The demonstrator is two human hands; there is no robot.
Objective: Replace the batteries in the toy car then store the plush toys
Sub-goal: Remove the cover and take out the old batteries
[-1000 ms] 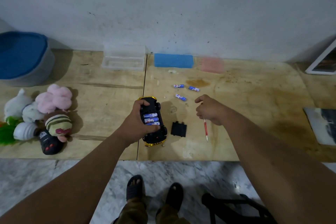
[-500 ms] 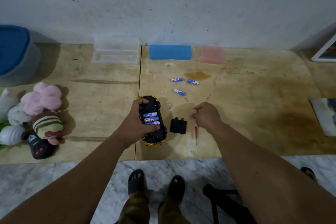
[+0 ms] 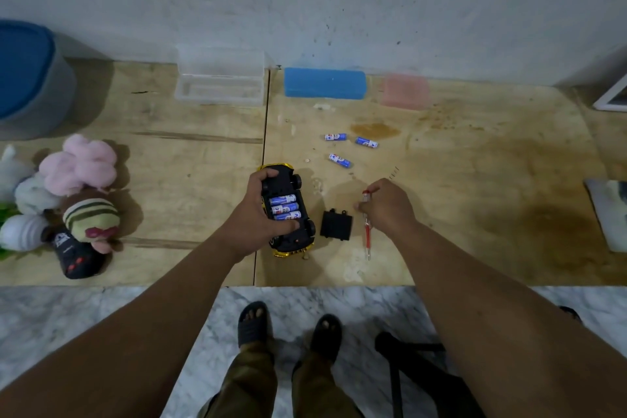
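Note:
The yellow-and-black toy car point(image 3: 288, 214) lies upside down on the wooden table, its battery bay open with three blue batteries point(image 3: 284, 207) inside. My left hand point(image 3: 258, 217) grips the car around its sides. The black battery cover point(image 3: 336, 225) lies just right of the car. My right hand point(image 3: 386, 207) holds a red screwdriver point(image 3: 367, 231), tip pointing toward me. Three loose blue batteries point(image 3: 339, 159) lie farther back. A pile of plush toys point(image 3: 78, 187) sits at the left edge.
A clear plastic box point(image 3: 220, 81), a blue case point(image 3: 325, 83) and a pink case point(image 3: 404, 92) line the wall. A blue-lidded grey bin point(image 3: 30, 78) stands back left. A black remote point(image 3: 76, 253) lies by the plush toys. My sandalled feet are below the table edge.
My right hand picked the red screwdriver up off the table and drew in toward the battery cover. My left hand kept its grip on the car.

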